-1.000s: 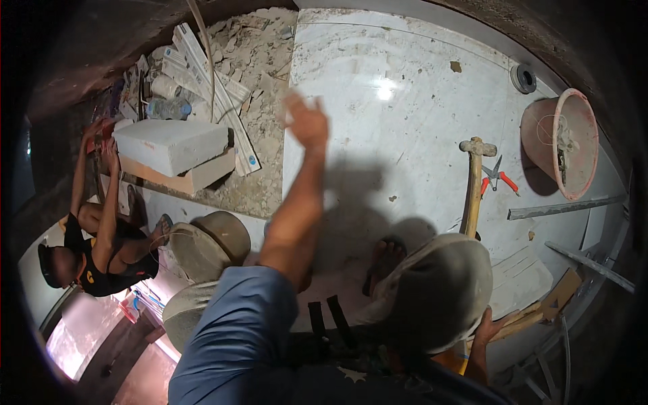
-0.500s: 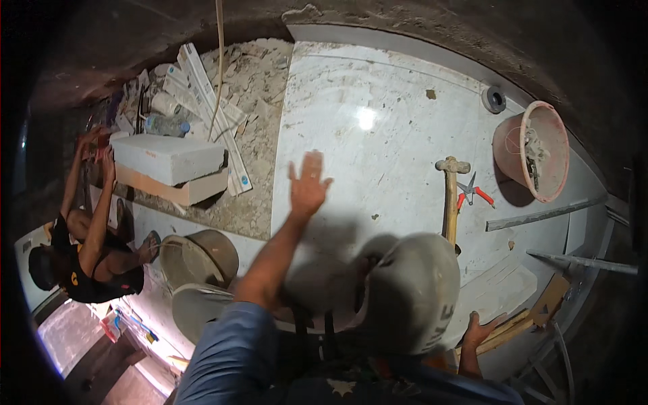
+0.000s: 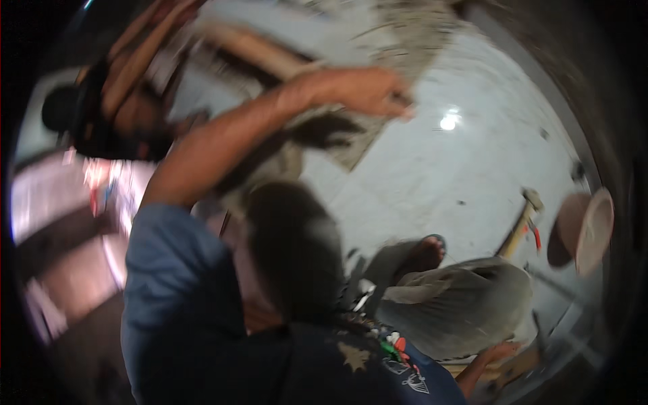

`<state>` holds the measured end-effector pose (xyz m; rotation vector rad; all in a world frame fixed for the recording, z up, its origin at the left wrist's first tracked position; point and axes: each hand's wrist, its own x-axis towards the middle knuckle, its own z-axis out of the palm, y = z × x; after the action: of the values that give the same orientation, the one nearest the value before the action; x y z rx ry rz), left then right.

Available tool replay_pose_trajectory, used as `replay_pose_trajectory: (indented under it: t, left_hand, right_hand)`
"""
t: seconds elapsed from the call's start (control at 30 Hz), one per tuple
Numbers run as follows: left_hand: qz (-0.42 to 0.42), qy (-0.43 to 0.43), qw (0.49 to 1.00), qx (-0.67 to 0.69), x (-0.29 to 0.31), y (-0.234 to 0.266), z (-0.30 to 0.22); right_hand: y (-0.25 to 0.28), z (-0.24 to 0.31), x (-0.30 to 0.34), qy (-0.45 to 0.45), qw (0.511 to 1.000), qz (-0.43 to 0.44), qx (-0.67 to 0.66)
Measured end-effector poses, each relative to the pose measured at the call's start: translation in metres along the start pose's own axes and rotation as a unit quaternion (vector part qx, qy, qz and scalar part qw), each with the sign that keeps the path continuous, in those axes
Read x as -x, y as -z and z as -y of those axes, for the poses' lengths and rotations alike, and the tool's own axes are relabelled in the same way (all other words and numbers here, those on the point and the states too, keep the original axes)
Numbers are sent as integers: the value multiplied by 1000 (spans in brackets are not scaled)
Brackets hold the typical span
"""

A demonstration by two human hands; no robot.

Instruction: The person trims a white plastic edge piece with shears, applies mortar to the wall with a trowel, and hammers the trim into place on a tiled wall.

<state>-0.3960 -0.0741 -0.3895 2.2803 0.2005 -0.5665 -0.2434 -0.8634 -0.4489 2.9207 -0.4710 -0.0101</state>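
My left hand (image 3: 374, 93) is raised at the end of an outstretched arm, over the edge where the white slab floor (image 3: 412, 182) meets rough rubble and mortar. Motion smears its fingers; they look bent, and I cannot make out anything in them. My right hand (image 3: 498, 353) is low at the right, beside my bent knee (image 3: 466, 304) and close to some wooden pieces; its fingers look stretched out, holding nothing visible. Past that knee, a hammer (image 3: 520, 223) with a wooden handle lies on the floor, next to red-handled pliers (image 3: 535, 235).
A pinkish bucket (image 3: 595, 231) stands at the far right. A co-worker (image 3: 128, 108) crouches at the upper left, arms reaching toward blurred pale blocks. Metal strips lie on the right, near my knee. Brighter ground (image 3: 74, 263) shows at the left edge.
My view has swung left and tilted. My left hand, which was spread above the slab, has lifted and moved toward the rubble edge. My legs have shifted; a foot now shows.
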Motion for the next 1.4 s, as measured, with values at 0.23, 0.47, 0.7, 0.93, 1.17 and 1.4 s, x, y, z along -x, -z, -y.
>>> replay_pose_trajectory:
  t: [0.23,0.47,0.7,0.93,1.17,1.4]
  left_hand:
    - [-473,34,879,37,239,-12,31]
    - [-658,290,672,176,401,-169,90]
    - [-712,351,608,5,390,-278,92]
    - [-806,323,449,212,360,-300,111]
    - [-812,303,370,336,376,-315,109]
    - [-683,-31,623,379,310,-163,-11]
  right_hand:
    - [25,239,-70,413,874,34,-254]
    - [178,468,50,737,623,89,-244]
    - [217,515,231,793,558,213,-121]
    - [203,486,205,774,570,274,29]
    - [222,487,211,724,642,244,62]
    - [212,482,176,757,599,260,16]
